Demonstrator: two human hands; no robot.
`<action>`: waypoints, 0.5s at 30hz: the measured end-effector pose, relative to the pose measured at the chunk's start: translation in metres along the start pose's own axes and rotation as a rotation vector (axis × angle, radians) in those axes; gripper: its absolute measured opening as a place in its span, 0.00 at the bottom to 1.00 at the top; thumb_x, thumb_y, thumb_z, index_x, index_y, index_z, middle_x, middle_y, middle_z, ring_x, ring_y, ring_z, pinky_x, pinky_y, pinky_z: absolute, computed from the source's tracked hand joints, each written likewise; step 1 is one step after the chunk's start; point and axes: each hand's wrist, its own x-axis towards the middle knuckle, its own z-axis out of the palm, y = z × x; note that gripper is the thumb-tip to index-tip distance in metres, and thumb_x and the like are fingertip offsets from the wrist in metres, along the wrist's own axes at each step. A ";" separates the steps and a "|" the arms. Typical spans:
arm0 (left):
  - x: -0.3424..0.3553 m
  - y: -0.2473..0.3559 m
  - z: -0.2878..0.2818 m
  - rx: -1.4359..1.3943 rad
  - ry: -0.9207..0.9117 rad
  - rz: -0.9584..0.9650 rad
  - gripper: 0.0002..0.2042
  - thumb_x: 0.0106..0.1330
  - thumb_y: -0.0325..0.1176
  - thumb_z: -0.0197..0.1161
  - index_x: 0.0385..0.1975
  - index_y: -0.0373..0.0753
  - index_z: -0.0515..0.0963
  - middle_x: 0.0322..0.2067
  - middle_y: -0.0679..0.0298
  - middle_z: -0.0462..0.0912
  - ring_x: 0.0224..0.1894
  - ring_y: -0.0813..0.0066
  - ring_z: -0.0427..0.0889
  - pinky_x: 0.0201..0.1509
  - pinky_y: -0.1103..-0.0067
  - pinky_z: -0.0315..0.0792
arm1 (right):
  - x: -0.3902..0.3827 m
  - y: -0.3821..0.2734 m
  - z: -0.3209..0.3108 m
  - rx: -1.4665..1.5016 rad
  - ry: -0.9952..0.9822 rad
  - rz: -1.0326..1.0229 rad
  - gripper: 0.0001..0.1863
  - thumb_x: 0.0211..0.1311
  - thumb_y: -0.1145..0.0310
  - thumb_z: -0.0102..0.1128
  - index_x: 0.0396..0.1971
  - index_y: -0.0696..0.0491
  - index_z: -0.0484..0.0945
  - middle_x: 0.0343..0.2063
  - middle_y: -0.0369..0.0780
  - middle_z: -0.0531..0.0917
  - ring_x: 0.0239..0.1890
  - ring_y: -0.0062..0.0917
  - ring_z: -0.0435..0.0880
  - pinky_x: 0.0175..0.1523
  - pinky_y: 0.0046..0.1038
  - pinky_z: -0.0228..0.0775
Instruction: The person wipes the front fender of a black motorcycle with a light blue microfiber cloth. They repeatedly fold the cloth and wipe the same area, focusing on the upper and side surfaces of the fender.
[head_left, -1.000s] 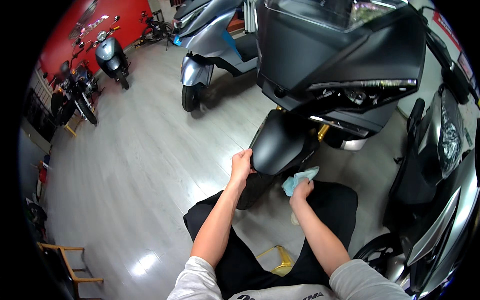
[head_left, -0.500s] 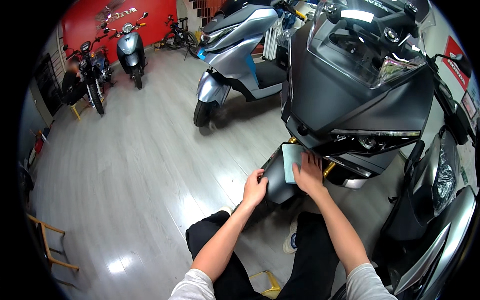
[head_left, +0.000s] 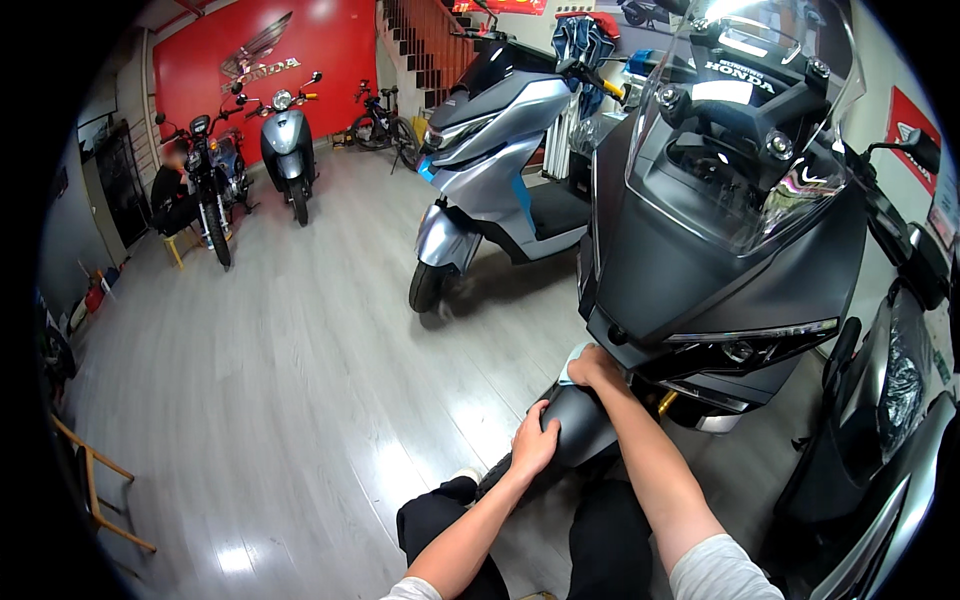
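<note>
Beside me stands a dark matte-grey scooter (head_left: 700, 270) with a clear windshield, its front pointing my way. My left hand (head_left: 535, 443) grips the left edge of its front fender (head_left: 582, 428), thumb on top and fingers curled over the side. Farther along, my right hand (head_left: 595, 366) presses a pale blue cloth (head_left: 573, 364) against the fender's far left side, under the scooter's nose. Part of the cloth and the right fingertips are hidden behind the hand. The front tyre (head_left: 492, 478) shows below the fender's left edge.
A silver-blue scooter (head_left: 500, 160) is parked ahead. Close on my right is another scooter (head_left: 860, 380) with plastic wrap. A person (head_left: 172, 195) sits by a motorcycle (head_left: 214, 200) at the far left, near a grey scooter (head_left: 288, 150). A wooden chair (head_left: 100, 490) stands at the left.
My right hand has moved with the cloth from the fender's top to its far left side. The left hand stays at the fender's edge. The view has tilted up.
</note>
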 end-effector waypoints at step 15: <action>-0.001 -0.012 -0.011 -0.105 -0.019 0.034 0.24 0.66 0.40 0.54 0.60 0.34 0.72 0.55 0.46 0.79 0.59 0.48 0.77 0.64 0.67 0.68 | -0.018 0.049 0.012 -0.082 0.267 -0.651 0.24 0.64 0.50 0.51 0.51 0.48 0.83 0.57 0.43 0.78 0.64 0.38 0.70 0.68 0.40 0.60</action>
